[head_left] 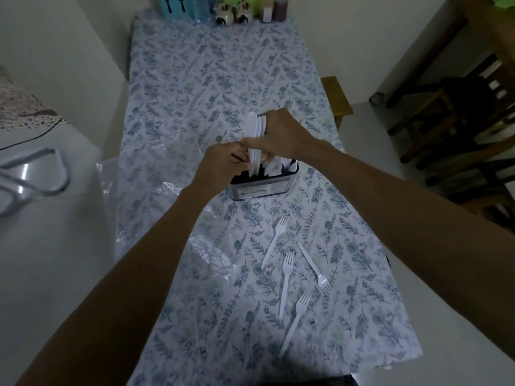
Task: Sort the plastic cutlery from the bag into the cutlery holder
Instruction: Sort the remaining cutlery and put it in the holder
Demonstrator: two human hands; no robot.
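Note:
A metal cutlery holder (263,189) with a black inside stands at mid-table, white cutlery sticking up in it. My right hand (281,135) grips a bunch of white plastic cutlery (255,135) held upright over the holder's left compartment. My left hand (223,165) pinches the lower part of the same bunch just above the rim. Several white plastic forks (285,277) lie loose on the floral tablecloth (195,87) in front of the holder. The clear plastic bag (167,210) lies crumpled to the left, under my left forearm.
Bottles, two ceramic figures and jars (231,12) line the table's far edge. A wooden stool (335,98) stands by the right side, dark wooden chairs (459,112) farther right. A metal chair frame (33,174) is at the left.

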